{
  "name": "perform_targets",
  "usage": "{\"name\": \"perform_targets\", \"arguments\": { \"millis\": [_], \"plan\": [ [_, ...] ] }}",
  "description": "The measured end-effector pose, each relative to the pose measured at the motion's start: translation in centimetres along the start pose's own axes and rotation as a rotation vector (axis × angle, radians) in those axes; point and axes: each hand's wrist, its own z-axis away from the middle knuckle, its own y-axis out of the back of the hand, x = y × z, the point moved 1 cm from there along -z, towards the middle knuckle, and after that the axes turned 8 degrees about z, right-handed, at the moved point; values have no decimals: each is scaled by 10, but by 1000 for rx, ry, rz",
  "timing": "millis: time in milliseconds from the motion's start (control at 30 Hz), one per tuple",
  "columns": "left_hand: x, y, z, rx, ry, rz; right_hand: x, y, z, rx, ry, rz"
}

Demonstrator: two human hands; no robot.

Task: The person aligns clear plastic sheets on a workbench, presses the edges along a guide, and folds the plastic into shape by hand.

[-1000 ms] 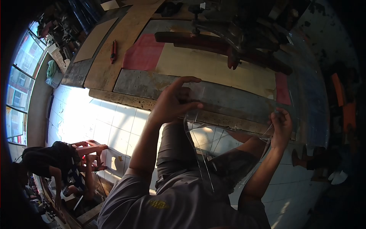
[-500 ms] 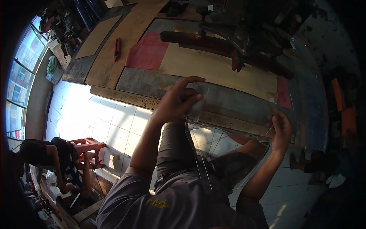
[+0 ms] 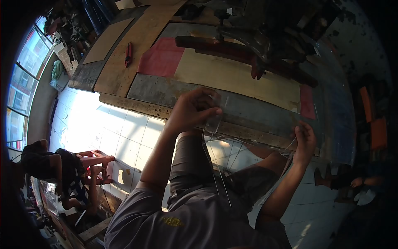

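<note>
A clear plastic sheet (image 3: 213, 124) hangs between my two hands, over my lap and against the front edge of the workbench (image 3: 248, 129). My left hand (image 3: 195, 108) is closed on its left part, thumb and fingers pinching near the bench edge. At the right end, my right hand (image 3: 304, 141) has its fingers curled on the sheet's other corner. Beyond the hands, a cream panel (image 3: 236, 74) with a red end (image 3: 161, 58) lies flat on the grey bench top, under a dark red machine bar (image 3: 232, 50).
A red cutter (image 3: 128, 54) lies on the brown board (image 3: 116, 70) at the left. One co-worker (image 3: 49, 166) bends beside a red stool (image 3: 99, 159) at the lower left. Another person's hand (image 3: 357, 181) shows at the right. Orange pieces (image 3: 378, 133) stand at the far right.
My left hand's fingers have curled in from a wider spread. My right hand has dropped slightly. The co-worker at the left has shifted, and another person's forearm has appeared at the right.
</note>
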Motion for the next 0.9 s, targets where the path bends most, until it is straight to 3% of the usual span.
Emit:
{"name": "perform_targets", "arguments": {
  "millis": [133, 333, 433, 633, 833, 900],
  "plan": [
    [-2, -6, 2, 112, -85, 152, 1, 1, 1, 9, 5, -2],
    [-9, 2, -1, 26, -56, 66, 4, 2, 0, 7, 8, 0],
    [-2, 3, 2, 11, 17, 171, 3, 2, 1, 12, -5, 11],
    [-4, 1, 3, -19, -36, 79, 2, 1, 2, 26, 2, 22],
    [-10, -6, 4, 127, -190, 17, 2, -2, 1, 39, 21, 11],
    [-3, -7, 6, 119, -172, -135, 3, -1, 1, 29, 18, 31]
  ]
}}
